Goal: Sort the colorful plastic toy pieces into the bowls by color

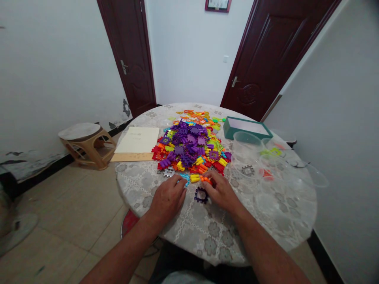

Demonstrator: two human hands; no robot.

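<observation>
By the left hand (168,197) a blue toothed tile (186,180) is touched, by the right hand (222,190) an orange connector (203,178); finger closure cannot be told. Handling seems underway; careful pinching is needed.

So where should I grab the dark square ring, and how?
Probably pinch the dark square ring at its near rim, coming from the near side: it seems to lie flat, its open middle leaves fingertip room, and the yellow piece lies beyond it, the right hand beside it.

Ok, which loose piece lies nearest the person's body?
The dark square frame beside the right hand; the blue, yellow and orange pieces are farther off, nearer the pile.
</observation>
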